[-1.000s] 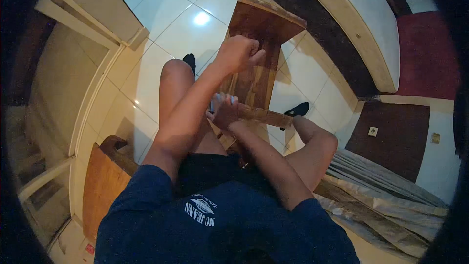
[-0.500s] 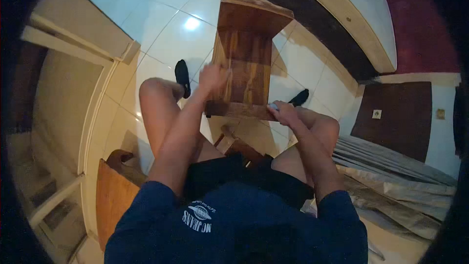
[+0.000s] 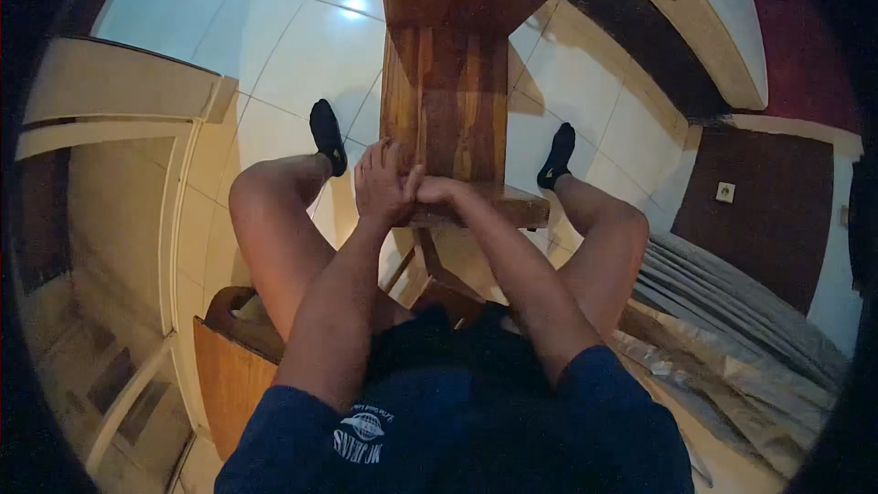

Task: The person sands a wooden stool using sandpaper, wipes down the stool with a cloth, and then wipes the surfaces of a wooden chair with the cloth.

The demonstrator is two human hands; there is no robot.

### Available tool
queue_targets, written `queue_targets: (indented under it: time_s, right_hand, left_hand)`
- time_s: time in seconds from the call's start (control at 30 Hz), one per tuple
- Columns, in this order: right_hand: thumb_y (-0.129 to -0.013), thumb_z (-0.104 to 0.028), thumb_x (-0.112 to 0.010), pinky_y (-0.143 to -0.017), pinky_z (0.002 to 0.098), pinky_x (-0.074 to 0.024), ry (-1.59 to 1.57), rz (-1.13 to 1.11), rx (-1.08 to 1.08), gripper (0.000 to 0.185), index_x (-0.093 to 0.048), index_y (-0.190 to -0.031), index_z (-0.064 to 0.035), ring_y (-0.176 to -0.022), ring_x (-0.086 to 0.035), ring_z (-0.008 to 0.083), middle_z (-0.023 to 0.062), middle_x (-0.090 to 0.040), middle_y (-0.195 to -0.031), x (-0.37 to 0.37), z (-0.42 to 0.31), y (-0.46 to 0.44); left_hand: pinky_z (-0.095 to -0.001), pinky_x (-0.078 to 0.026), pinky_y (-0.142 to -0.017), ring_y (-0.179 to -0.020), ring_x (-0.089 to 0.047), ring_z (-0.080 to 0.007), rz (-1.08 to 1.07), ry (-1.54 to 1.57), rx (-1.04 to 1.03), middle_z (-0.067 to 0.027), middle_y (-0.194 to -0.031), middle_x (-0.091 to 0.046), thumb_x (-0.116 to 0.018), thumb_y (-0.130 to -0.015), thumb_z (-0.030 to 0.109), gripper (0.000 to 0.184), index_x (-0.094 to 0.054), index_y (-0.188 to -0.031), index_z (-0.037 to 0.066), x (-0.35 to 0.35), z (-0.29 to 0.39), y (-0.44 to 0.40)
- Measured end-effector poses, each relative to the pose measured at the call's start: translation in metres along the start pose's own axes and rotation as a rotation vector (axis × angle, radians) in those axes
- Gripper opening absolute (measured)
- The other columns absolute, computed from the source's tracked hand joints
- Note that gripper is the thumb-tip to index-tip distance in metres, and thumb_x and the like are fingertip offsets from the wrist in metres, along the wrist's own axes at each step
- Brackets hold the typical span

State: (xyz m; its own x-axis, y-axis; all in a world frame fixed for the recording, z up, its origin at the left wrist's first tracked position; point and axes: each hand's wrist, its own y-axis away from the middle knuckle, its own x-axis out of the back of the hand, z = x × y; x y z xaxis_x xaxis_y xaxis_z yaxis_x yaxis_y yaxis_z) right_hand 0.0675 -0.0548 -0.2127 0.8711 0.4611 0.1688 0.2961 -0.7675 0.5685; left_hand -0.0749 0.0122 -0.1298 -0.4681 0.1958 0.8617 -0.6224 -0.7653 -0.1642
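A brown wooden furniture piece (image 3: pixel 457 110) stands between my legs, with a grained panel, a raised board at its far end and a thick rail at its near end. My left hand (image 3: pixel 384 183) is over the panel's near left corner, its fingers spread and pointing forward. Right beside it, my right hand (image 3: pixel 441 190) lies above the near rail, knuckles bent and fingertips turned toward the left hand's thumb. The two hands meet or nearly meet. Whatever the right fingers hold, if anything, is hidden.
Under the near rail is another wooden part (image 3: pixel 439 288). A wooden item with a curved dark end (image 3: pixel 233 348) stands at my left. Beyond it is a pale-framed glass door (image 3: pixel 187 220). Grey folded fabric (image 3: pixel 722 311) lies at right. Black socks (image 3: pixel 558 155) cover my feet on the tiles.
My right hand has moved left along the near rail, from its right end to beside my left hand. My left hand has come back toward me and spread its fingers. The view has shifted slightly.
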Motion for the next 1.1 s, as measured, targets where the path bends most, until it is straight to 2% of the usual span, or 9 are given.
queue_targets:
  time_s: [0.1,0.2,0.33,0.43,0.47,0.7,0.77,0.93,1.1]
  right_hand:
    - [-0.100,-0.062,-0.039,-0.110,0.0425,-0.0406,0.025,-0.125,0.065,0.073,-0.056,-0.138,-0.0022,-0.130,-0.053,0.0325,0.0185,-0.057,-0.141,-0.004,0.007,-0.021]
    - [-0.101,-0.062,-0.039,-0.111,0.0429,-0.0394,0.076,-0.196,-0.007,0.071,-0.054,-0.141,-0.0048,-0.132,-0.052,0.0310,0.0171,-0.055,-0.144,0.010,0.038,-0.010]
    - [-0.101,-0.061,-0.040,-0.113,0.0435,-0.0377,0.013,-0.269,-0.340,0.070,-0.050,-0.145,-0.0083,-0.134,-0.050,0.0290,0.0152,-0.052,-0.147,0.048,0.108,0.037]
    - [-0.101,-0.060,-0.040,-0.115,0.0439,-0.0365,-0.151,-0.300,-0.678,0.069,-0.048,-0.149,-0.0110,-0.135,-0.048,0.0275,0.0138,-0.050,-0.149,0.059,0.122,0.046]
    - [-0.102,-0.060,-0.040,-0.115,0.0441,-0.0360,-0.186,-0.303,-0.705,0.068,-0.047,-0.150,-0.0118,-0.135,-0.048,0.0270,0.0133,-0.049,-0.150,0.055,0.124,0.040]
    - [-0.102,-0.055,-0.042,-0.112,0.0462,-0.0377,-0.043,-0.338,-0.092,0.062,-0.051,-0.145,-0.0111,-0.131,-0.051,0.0277,0.0145,-0.052,-0.146,-0.003,0.074,-0.069]
    - [-0.102,-0.053,-0.043,-0.110,0.0468,-0.0382,0.000,-0.335,0.005,0.060,-0.052,-0.144,-0.0109,-0.129,-0.052,0.0279,0.0148,-0.053,-0.144,-0.016,0.072,-0.090]
    - [-0.102,-0.050,-0.044,-0.108,0.0483,-0.0394,0.150,-0.332,-0.012,0.056,-0.054,-0.140,-0.0104,-0.126,-0.054,0.0284,0.0156,-0.056,-0.141,0.007,0.093,-0.073]
    - [-0.102,-0.046,-0.045,-0.105,0.0498,-0.0406,0.240,-0.347,-0.303,0.052,-0.057,-0.137,-0.0099,-0.122,-0.056,0.0288,0.0164,-0.058,-0.137,0.053,0.134,-0.021]
  left_hand:
    - [-0.0501,-0.041,-0.102,-0.120,-0.052,-0.0381,-0.017,-0.008,0.035,-0.0191,-0.128,-0.056,-0.070,-0.088,0.040,0.055,-0.056,-0.127,0.003,-0.003,-0.002,0.000]
    - [-0.0486,-0.041,-0.102,-0.126,-0.050,-0.0351,-0.101,0.048,0.094,-0.0158,-0.132,-0.056,-0.069,-0.086,0.043,0.057,-0.058,-0.127,0.005,-0.003,-0.003,0.000]
    - [-0.0481,-0.043,-0.099,-0.125,-0.050,-0.0343,-0.162,0.024,0.127,-0.0138,-0.129,-0.057,-0.071,-0.083,0.040,0.056,-0.059,-0.126,0.006,0.000,0.001,-0.003]
    - [-0.0483,-0.045,-0.098,-0.121,-0.053,-0.0349,-0.164,0.015,0.120,-0.0145,-0.125,-0.058,-0.072,-0.084,0.038,0.054,-0.059,-0.124,0.005,0.003,0.004,-0.005]
    - [-0.0484,-0.046,-0.097,-0.118,-0.054,-0.0352,-0.163,0.015,0.111,-0.0149,-0.123,-0.058,-0.072,-0.084,0.037,0.053,-0.059,-0.123,0.004,0.003,0.005,-0.006]
    - [-0.0482,-0.047,-0.098,-0.120,-0.054,-0.0348,-0.197,0.005,0.128,-0.0142,-0.121,-0.059,-0.073,-0.082,0.035,0.052,-0.059,-0.122,0.004,-0.001,0.001,-0.003]
    - [-0.0482,-0.047,-0.098,-0.120,-0.054,-0.0350,-0.207,-0.002,0.140,-0.0143,-0.121,-0.059,-0.073,-0.082,0.035,0.052,-0.060,-0.121,0.004,-0.001,-0.002,-0.003]
    - [-0.0475,-0.048,-0.097,-0.119,-0.054,-0.0347,-0.208,0.002,0.114,-0.0136,-0.121,-0.060,-0.072,-0.080,0.034,0.050,-0.061,-0.119,0.005,0.000,-0.001,-0.005]
    - [-0.0462,-0.048,-0.095,-0.119,-0.054,-0.0338,-0.203,0.031,0.115,-0.0129,-0.122,-0.060,-0.071,-0.077,0.033,0.049,-0.063,-0.117,0.006,-0.001,-0.004,-0.003]
